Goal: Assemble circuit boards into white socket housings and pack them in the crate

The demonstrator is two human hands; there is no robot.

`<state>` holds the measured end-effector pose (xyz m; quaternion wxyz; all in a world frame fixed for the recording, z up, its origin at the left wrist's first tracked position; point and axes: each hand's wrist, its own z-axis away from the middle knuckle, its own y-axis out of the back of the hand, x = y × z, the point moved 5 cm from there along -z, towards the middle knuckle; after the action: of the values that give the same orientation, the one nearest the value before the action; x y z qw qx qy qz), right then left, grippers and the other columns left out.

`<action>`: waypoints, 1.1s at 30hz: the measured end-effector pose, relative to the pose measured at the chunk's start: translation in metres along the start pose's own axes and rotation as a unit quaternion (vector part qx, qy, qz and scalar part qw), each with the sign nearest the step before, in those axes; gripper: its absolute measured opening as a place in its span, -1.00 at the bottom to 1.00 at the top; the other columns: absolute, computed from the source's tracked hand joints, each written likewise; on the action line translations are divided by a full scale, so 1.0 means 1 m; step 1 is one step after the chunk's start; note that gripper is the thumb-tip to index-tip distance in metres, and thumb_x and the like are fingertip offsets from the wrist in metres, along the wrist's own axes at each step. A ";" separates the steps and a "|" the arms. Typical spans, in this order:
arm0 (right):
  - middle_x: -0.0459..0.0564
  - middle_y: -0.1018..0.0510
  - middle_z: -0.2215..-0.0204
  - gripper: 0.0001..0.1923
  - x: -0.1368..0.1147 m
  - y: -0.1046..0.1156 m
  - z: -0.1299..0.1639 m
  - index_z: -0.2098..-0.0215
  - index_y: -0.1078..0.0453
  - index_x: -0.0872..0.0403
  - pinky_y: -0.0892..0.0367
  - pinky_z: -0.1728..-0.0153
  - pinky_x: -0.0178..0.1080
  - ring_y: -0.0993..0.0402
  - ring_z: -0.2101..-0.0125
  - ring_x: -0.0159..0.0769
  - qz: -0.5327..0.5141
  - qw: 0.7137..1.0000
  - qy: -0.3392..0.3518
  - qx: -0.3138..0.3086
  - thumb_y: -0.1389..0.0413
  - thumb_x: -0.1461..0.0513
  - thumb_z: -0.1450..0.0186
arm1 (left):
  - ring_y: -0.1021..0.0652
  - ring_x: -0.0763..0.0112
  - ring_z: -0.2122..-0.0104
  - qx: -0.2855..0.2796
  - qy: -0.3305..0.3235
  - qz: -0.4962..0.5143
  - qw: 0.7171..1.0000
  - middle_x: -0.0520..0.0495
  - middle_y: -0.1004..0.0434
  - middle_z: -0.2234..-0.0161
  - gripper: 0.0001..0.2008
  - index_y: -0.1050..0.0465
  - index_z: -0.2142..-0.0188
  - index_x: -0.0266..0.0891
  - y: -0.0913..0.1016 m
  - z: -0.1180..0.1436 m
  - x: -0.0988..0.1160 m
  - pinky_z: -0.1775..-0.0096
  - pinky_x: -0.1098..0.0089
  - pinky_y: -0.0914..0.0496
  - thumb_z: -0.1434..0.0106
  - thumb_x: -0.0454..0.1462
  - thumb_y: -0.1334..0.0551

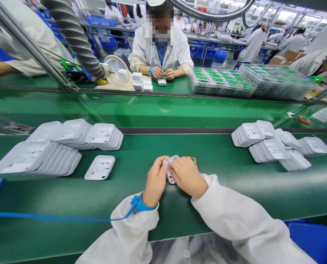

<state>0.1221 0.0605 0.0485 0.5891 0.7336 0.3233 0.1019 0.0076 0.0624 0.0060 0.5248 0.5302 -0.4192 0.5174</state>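
Note:
My left hand (156, 179) grips a small white plastic housing (171, 178) by its left side, just above the green bench. Over its right part bends my right hand (188, 175), fingers closed and pressed into the housing; whether they pinch a small part is hidden. Behind the right hand, a green circuit board with an orange edge (194, 160) partly shows. A blue wrist strap (141, 205) circles my left wrist, its cord running off to the left. One white plastic cover (100, 168) lies alone on the bench, left of my hands.
Stacked white covers (37, 157) stand at the left, and smaller white housings (270, 148) are piled at the right. Beyond a green divider (163, 113), a co-worker (161, 47) handles small parts beside clear trays of green boards (220, 79). A blue bin (314, 240) sits at lower right.

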 end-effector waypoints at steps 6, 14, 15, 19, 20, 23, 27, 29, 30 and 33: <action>0.01 -0.42 0.40 -0.83 0.012 -0.001 0.001 0.34 -0.31 0.11 -0.10 0.27 -0.20 -0.24 0.35 -0.23 -0.001 1.000 -0.012 0.021 0.08 0.29 -0.37 | -0.52 0.39 0.32 -0.016 0.014 -0.022 1.000 -0.08 -0.54 0.22 -0.64 -0.41 0.06 -0.23 -0.002 -0.001 -0.004 0.29 0.41 -0.40 -0.25 -0.10 -0.09; 0.02 -0.42 0.39 -0.79 0.010 -0.003 0.000 0.34 -0.31 0.12 -0.11 0.26 -0.21 -0.22 0.33 -0.23 -0.019 1.000 0.015 0.014 0.11 0.28 -0.39 | -0.52 0.38 0.33 -0.010 0.011 -0.056 0.998 -0.08 -0.54 0.21 -0.64 -0.40 0.03 -0.22 0.000 -0.001 -0.002 0.28 0.39 -0.40 -0.27 -0.12 -0.06; 0.02 -0.42 0.39 -0.79 0.009 -0.004 0.000 0.34 -0.31 0.12 -0.11 0.26 -0.20 -0.21 0.33 -0.22 -0.019 1.000 0.020 0.012 0.12 0.28 -0.39 | -0.52 0.38 0.34 -0.007 0.011 -0.059 0.998 -0.08 -0.54 0.21 -0.64 -0.41 0.04 -0.22 0.000 -0.001 -0.002 0.29 0.39 -0.40 -0.27 -0.12 -0.06; 0.04 -0.41 0.39 -0.77 0.008 -0.006 0.001 0.34 -0.32 0.12 -0.11 0.27 -0.20 -0.19 0.34 -0.22 -0.016 0.999 0.042 0.006 0.13 0.29 -0.40 | -0.53 0.36 0.33 0.002 0.006 -0.068 0.998 -0.10 -0.56 0.22 -0.65 -0.44 0.06 -0.23 0.001 0.000 -0.002 0.28 0.39 -0.40 -0.26 -0.13 -0.07; 0.04 -0.40 0.39 -0.76 0.007 -0.007 0.001 0.35 -0.32 0.12 -0.11 0.27 -0.19 -0.19 0.34 -0.22 -0.015 0.999 0.047 0.005 0.14 0.29 -0.40 | -0.54 0.35 0.32 0.004 0.002 -0.069 0.998 -0.10 -0.56 0.21 -0.65 -0.44 0.07 -0.23 0.002 0.000 -0.002 0.28 0.38 -0.41 -0.25 -0.13 -0.08; 0.05 -0.40 0.39 -0.74 0.006 -0.012 0.002 0.36 -0.32 0.13 -0.11 0.28 -0.18 -0.18 0.35 -0.22 -0.013 0.998 0.057 0.000 0.15 0.29 -0.40 | -0.54 0.33 0.28 0.008 -0.006 -0.075 0.997 -0.11 -0.57 0.20 -0.66 -0.46 0.07 -0.23 0.002 0.000 -0.004 0.25 0.37 -0.41 -0.24 -0.14 -0.09; 0.08 -0.41 0.38 -0.74 0.004 -0.019 0.003 0.31 -0.34 0.14 -0.13 0.26 -0.16 -0.18 0.35 -0.20 -0.004 0.997 0.075 -0.006 0.16 0.30 -0.40 | -0.54 0.31 0.23 0.001 0.006 -0.103 0.995 -0.11 -0.56 0.17 -0.67 -0.45 0.07 -0.22 0.002 0.001 -0.007 0.20 0.35 -0.40 -0.23 -0.17 -0.10; 0.06 -0.42 0.37 -0.75 0.006 -0.020 0.004 0.30 -0.34 0.13 -0.14 0.25 -0.16 -0.19 0.35 -0.21 -0.025 0.997 0.077 -0.016 0.15 0.29 -0.40 | -0.54 0.31 0.24 -0.008 0.012 -0.114 0.993 -0.11 -0.57 0.18 -0.66 -0.44 0.07 -0.23 0.003 0.001 -0.007 0.21 0.35 -0.40 -0.22 -0.16 -0.10; 0.05 -0.42 0.36 -0.77 0.008 -0.018 0.005 0.29 -0.34 0.13 -0.15 0.24 -0.17 -0.21 0.33 -0.22 -0.042 0.996 0.071 -0.017 0.12 0.26 -0.40 | -0.54 0.31 0.25 -0.011 0.013 -0.117 0.993 -0.11 -0.56 0.19 -0.65 -0.43 0.06 -0.23 0.004 0.000 -0.006 0.22 0.35 -0.40 -0.22 -0.16 -0.10; 0.06 -0.42 0.29 -0.80 0.018 -0.010 0.011 0.23 -0.35 0.12 -0.16 0.20 -0.16 -0.24 0.25 -0.20 -0.063 0.997 0.042 -0.001 0.01 0.15 -0.37 | -0.54 0.33 0.28 -0.011 0.008 -0.123 0.992 -0.11 -0.56 0.18 -0.64 -0.40 0.02 -0.23 0.010 -0.002 -0.002 0.25 0.36 -0.39 -0.24 -0.16 -0.06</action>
<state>0.1385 0.0631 0.0315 0.5812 0.7058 0.3936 0.0959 -0.0024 0.0629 0.0053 0.5937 0.5674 -0.3523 0.4489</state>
